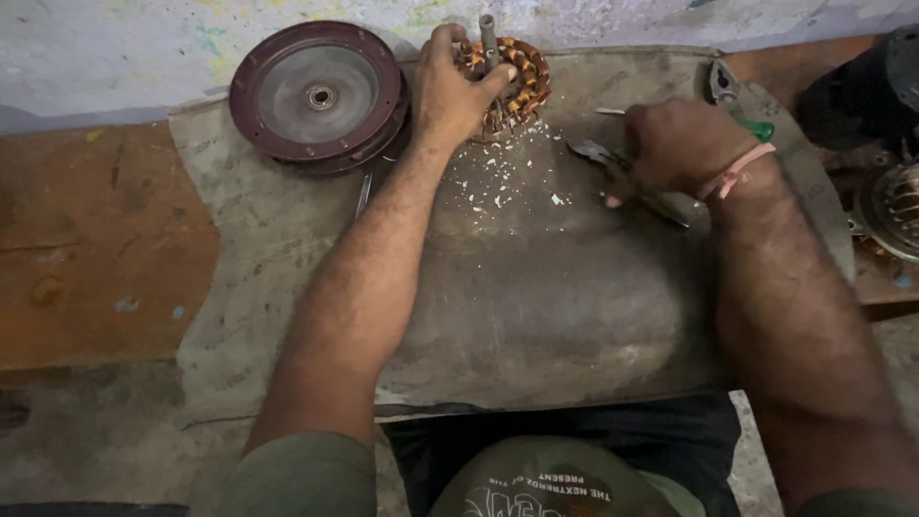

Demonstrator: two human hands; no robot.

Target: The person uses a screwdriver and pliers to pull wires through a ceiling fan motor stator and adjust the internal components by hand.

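Left hand (452, 91): it lies on the wound stator (507, 81), fingers closed around its near side, thumb across the copper coils beside the metal shaft (487, 38).
Wound stator: it stands at the far edge of the grey mat (536, 297), just beside the dark red round cover (321, 96).
Right hand (675, 144): fingers closed on a pair of pliers (613, 163), whose tip points left, low over the mat.
White chips (498, 177): they are scattered on the mat between the two hands.
Green-handled tool (737, 101): it lies behind the right hand.
Worktop (96, 249): brown wood under the mat.
Right edge: another motor part (895, 206), partly cut off.
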